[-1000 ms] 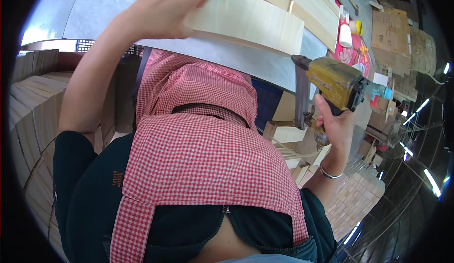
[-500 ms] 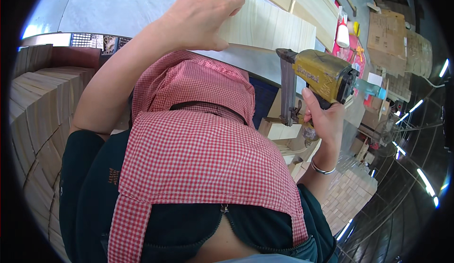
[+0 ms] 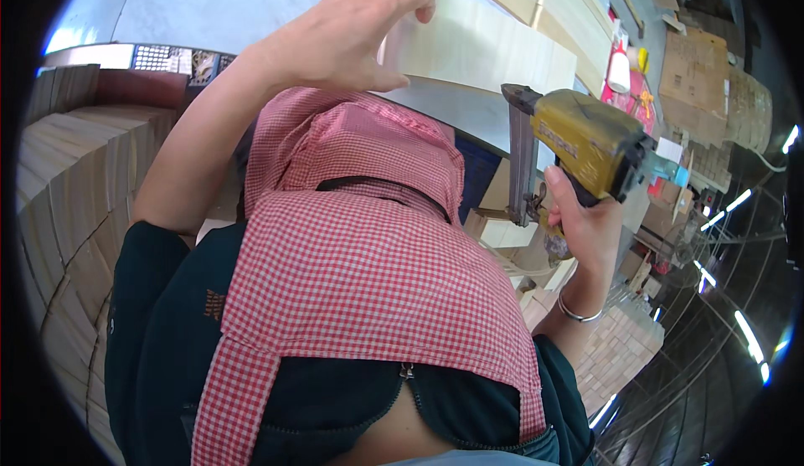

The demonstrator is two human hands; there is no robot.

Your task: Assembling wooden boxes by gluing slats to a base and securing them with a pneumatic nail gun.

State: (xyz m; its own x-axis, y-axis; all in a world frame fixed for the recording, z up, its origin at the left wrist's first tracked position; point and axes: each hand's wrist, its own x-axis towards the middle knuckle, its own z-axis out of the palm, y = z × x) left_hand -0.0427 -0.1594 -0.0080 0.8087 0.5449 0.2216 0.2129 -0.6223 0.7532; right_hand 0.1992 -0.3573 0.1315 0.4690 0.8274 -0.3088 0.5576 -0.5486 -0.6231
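Note:
A yellow-and-black pneumatic nail gun [image 3: 582, 135] is in my right hand [image 3: 590, 227], whose fingers wrap its handle. Its dark nose and magazine stand just off the near right side of a pale wooden board [image 3: 494, 47], apart from it as far as I can see. The board lies on the light grey worktable [image 3: 193, 5]. Around the board's left end hovers my left hand [image 3: 356, 39], thumb and fingers spread and curved, with a ring on one finger. Whether a fingertip still touches the wood is hard to see.
More pale boards [image 3: 557, 5] lie behind the first. A white bottle [image 3: 619, 72] and a yellow roll [image 3: 638, 58] are at the table's right. Stacked wood pieces [image 3: 84, 164] rise on the left, and cardboard boxes [image 3: 695, 72] stand at the far right.
My left hand has loosened from the board's end, its fingers now wider apart. The nail gun has shifted slightly right in the picture, as has most of the scene.

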